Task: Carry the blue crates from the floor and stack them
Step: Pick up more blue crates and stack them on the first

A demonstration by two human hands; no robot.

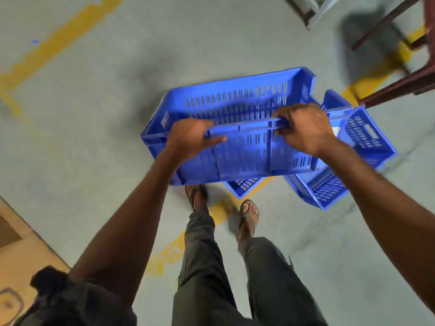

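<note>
Head view: hands [249, 135] on empty blue crate [235, 102]

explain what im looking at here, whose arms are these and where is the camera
There is no machine here. One picture comes from a wide-angle camera worn on a person's head, looking forward and down, so the arms reaching in from the bottom are the wearer's own. Below them you see the legs and sandalled feet.

The left hand and the right hand both grip the near long rim of a blue slotted crate, which is lifted and tilted so its open side faces away from the wearer. It looks empty.

Under and to the right of it, another blue crate lies on the grey floor, and a blue corner pokes out below the held one; whether that is a third crate I cannot tell. Yellow lines are painted on the floor, and dark red furniture legs stand at the upper right.
</note>
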